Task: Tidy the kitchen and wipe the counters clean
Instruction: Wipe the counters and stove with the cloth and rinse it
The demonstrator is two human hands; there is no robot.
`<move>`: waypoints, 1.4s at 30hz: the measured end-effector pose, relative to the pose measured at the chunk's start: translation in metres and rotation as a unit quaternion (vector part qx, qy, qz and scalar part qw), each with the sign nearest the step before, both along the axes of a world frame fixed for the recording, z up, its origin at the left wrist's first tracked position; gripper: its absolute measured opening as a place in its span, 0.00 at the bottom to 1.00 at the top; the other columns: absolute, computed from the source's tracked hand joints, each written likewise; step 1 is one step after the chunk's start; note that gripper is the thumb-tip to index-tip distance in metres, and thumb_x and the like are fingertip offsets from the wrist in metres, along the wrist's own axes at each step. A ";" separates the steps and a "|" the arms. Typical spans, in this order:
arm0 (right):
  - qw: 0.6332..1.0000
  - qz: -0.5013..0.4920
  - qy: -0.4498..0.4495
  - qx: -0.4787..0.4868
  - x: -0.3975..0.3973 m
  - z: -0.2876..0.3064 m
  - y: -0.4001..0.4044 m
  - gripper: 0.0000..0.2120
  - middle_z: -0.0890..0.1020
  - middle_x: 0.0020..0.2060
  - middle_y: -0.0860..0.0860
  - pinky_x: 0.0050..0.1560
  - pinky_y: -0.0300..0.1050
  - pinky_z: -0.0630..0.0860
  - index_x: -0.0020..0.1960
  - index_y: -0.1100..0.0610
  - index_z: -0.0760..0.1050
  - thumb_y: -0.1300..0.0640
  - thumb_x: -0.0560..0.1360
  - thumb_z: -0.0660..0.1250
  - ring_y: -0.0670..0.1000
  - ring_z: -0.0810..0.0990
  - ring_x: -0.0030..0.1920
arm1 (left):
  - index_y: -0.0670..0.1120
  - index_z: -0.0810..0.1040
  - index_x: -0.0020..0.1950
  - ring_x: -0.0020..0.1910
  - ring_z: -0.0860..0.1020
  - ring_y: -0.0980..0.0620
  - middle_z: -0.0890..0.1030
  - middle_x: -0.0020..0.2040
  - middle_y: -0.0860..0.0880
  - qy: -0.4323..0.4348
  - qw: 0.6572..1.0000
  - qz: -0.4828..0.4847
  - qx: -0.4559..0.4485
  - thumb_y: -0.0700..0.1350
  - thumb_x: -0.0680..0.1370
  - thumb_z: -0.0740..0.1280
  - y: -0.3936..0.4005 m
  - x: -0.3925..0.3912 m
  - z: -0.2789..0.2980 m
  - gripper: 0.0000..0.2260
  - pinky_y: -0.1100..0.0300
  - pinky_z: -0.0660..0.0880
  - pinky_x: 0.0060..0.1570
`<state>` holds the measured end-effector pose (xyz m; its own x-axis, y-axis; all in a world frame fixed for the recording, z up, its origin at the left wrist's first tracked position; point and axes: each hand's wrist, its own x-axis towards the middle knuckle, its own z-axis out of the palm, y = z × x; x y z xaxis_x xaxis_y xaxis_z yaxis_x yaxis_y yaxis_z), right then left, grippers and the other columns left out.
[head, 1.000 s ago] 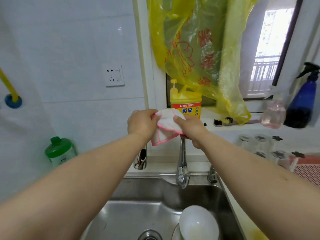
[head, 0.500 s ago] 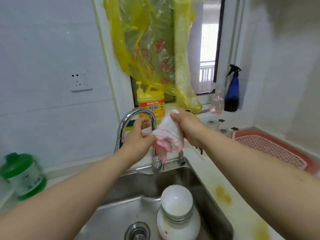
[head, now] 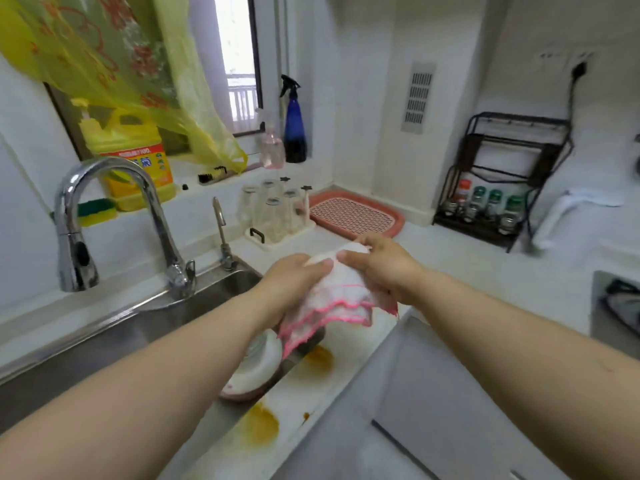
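Note:
A white cloth with a pink edge (head: 341,299) hangs between both hands, above the right rim of the steel sink (head: 194,306). My left hand (head: 294,282) grips its left side. My right hand (head: 384,268) grips its top and right side. Below the cloth, the white counter (head: 346,368) carries orange-yellow stains (head: 261,426) beside the sink. A white bowl and plate (head: 258,367) lie in the sink, partly hidden by my left arm.
A chrome faucet (head: 114,216) arches over the sink at left. Behind stand a yellow detergent jug (head: 133,157), a sponge (head: 95,211), upturned glasses (head: 273,209), a pink drain tray (head: 353,214) and spray bottles (head: 294,126). A black spice rack (head: 498,181) is at right.
My view has swung right, off the wall and toward the counter. Both hands have carried the cloth from the faucet down and right, over the sink's right rim.

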<state>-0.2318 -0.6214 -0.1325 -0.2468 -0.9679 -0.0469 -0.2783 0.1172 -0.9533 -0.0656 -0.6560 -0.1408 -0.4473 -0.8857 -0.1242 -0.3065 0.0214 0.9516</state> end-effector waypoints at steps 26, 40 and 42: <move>0.832 -0.552 -0.042 0.046 -0.405 -0.041 0.730 0.11 0.83 0.46 0.58 0.49 0.46 0.75 0.52 0.64 0.78 0.56 0.75 0.67 0.55 0.80 0.46 | 0.49 0.75 0.58 0.49 0.77 0.49 0.78 0.53 0.48 -0.048 0.864 -0.486 -0.121 0.51 0.74 0.71 0.583 -0.538 -0.018 0.15 0.58 0.77 0.47; 0.687 -0.676 -0.238 -0.123 -0.460 -0.044 0.958 0.12 0.81 0.42 0.65 0.43 0.65 0.78 0.55 0.65 0.75 0.74 0.74 0.62 0.63 0.81 0.41 | 0.40 0.77 0.57 0.54 0.78 0.40 0.80 0.54 0.39 -0.100 0.683 -0.699 -0.187 0.58 0.81 0.56 0.860 -0.701 -0.037 0.22 0.56 0.75 0.49; 0.663 -0.707 -0.225 -0.099 -0.481 -0.044 0.978 0.14 0.81 0.45 0.64 0.45 0.60 0.79 0.57 0.65 0.75 0.74 0.74 0.61 0.61 0.82 0.42 | 0.38 0.77 0.56 0.49 0.80 0.38 0.80 0.54 0.36 -0.096 0.673 -0.717 -0.151 0.59 0.80 0.56 0.886 -0.730 -0.036 0.24 0.53 0.78 0.45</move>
